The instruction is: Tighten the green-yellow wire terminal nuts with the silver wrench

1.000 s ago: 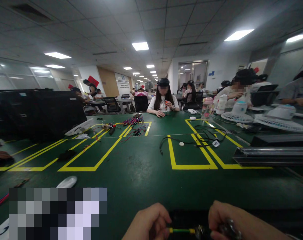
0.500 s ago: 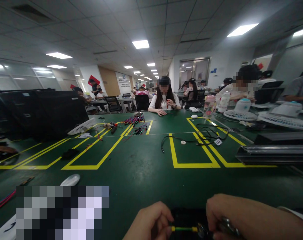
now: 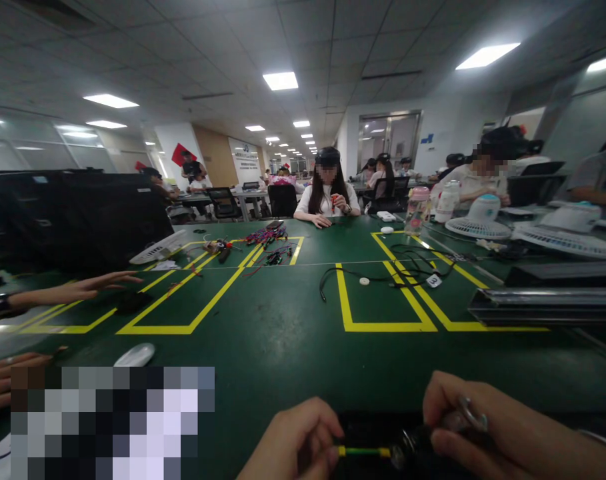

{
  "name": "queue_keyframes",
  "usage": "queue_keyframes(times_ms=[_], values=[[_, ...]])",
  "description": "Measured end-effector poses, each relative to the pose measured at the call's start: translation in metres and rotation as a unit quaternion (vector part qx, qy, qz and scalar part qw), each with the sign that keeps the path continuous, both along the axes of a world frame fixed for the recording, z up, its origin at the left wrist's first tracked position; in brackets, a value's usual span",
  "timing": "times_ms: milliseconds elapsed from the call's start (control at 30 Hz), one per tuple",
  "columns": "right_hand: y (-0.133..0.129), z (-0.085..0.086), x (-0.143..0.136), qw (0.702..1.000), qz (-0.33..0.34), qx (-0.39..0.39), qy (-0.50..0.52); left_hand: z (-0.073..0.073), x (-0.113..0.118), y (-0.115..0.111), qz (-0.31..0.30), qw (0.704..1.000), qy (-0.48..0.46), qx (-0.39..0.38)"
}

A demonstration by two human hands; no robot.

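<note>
Running crosswise between left hand [image 3: 303, 440] and right hand [image 3: 463, 430] in the head view, the wire [image 3: 364, 452] has one end pinched by the left, while a round part [image 3: 399, 455] sits between its other end and the right, which grips a metal piece [image 3: 475, 419], and a cable [image 3: 355, 271] lies beyond both.

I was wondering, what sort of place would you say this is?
It looks like a shared workroom or open-plan office, probably used for bench work: a long green table is marked out with yellow tape, tangled wires lie on it, and black office chairs stand beyond.
</note>
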State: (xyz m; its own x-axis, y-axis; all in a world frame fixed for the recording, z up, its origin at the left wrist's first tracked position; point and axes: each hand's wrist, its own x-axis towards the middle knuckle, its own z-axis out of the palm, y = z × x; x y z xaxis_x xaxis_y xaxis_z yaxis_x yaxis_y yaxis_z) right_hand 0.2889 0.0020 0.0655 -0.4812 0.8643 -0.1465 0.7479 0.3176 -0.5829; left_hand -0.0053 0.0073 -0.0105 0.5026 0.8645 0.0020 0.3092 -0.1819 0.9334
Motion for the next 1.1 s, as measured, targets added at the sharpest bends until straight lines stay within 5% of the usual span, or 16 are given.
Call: queue_keyframes(times_ms=[300,500,833,967,1100], values=[[0.002,0.02,-0.012,0.997,0.04,0.034,-0.056,-0.002,0.0,0.001,-0.002,1.0,-0.004,0.001],[0.008,0.029,-0.012,0.995,0.079,0.042,-0.034,0.01,0.001,-0.003,0.001,1.0,0.006,-0.006],[0.034,0.053,-0.018,0.974,0.222,0.01,-0.035,0.0,0.0,0.0,0.0,1.0,-0.005,0.005],[0.036,0.055,-0.015,0.982,0.19,0.004,-0.011,0.0,-0.001,0.0,-0.006,1.0,-0.001,0.003],[0.018,0.035,-0.01,0.995,0.045,0.078,0.036,0.006,0.001,-0.005,0.014,1.0,0.011,0.007]])
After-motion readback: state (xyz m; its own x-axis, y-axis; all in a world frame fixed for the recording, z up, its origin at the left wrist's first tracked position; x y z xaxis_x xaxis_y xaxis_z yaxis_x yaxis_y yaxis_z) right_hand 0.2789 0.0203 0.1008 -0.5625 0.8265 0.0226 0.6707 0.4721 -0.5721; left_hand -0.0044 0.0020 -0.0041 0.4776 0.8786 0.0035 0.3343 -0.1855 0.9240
